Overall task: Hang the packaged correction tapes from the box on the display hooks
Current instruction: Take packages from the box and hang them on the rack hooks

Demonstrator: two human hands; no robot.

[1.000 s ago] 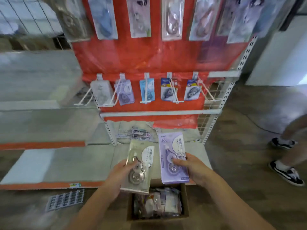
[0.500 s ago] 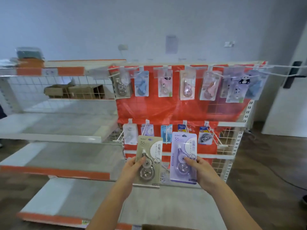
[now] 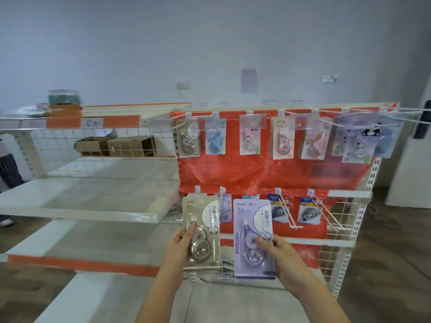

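Note:
My left hand (image 3: 180, 247) grips a beige packaged correction tape (image 3: 202, 231) by its left edge, thumb on the front. My right hand (image 3: 278, 255) holds a purple packaged correction tape (image 3: 253, 238) with the thumb across its blister. Both packs stand upright, side by side, in front of the lower row of display hooks (image 3: 285, 212) on the red backing (image 3: 251, 171). Several packs hang on that row and on the upper row of hooks (image 3: 251, 134). The box is out of view.
White shelves (image 3: 88, 201) with orange edge strips stretch to the left. Cardboard boxes (image 3: 116, 145) sit behind a wire grid on the upper left shelf. Long white hooks (image 3: 335, 217) stick out at the lower right. Part of a person (image 3: 7, 173) shows at the far left edge.
The view has tilted up from the box on the floor to the display. Both hands have lifted their packs up in front of the lower hook row.

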